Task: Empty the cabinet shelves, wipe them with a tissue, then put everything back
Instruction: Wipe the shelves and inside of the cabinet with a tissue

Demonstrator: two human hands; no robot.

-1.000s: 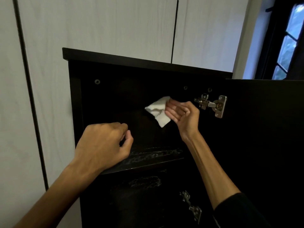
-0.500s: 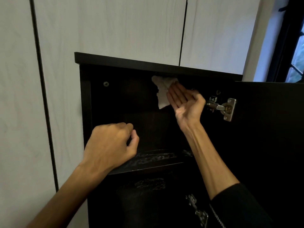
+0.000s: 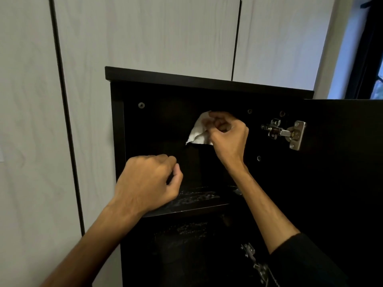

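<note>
A dark cabinet stands open in front of me, its inside almost black. My right hand is raised in the upper compartment, fingers curled round a crumpled white tissue held just below the cabinet's top panel. My left hand hovers in front of the left part of the opening, fingers loosely curled with nothing in them, just above the dusty upper shelf. Nothing shows on that shelf but pale dust. A lower shelf is barely visible in the dark.
The open cabinet door hangs to the right on a metal hinge, with a second hinge lower down. Pale wood-grain panels rise behind and left of the cabinet. A window sits at the far right.
My right hand has gone from flat fingers pressing the tissue up by the top panel to fingers bunched round it, slightly lower. My left hand has hardly moved.
</note>
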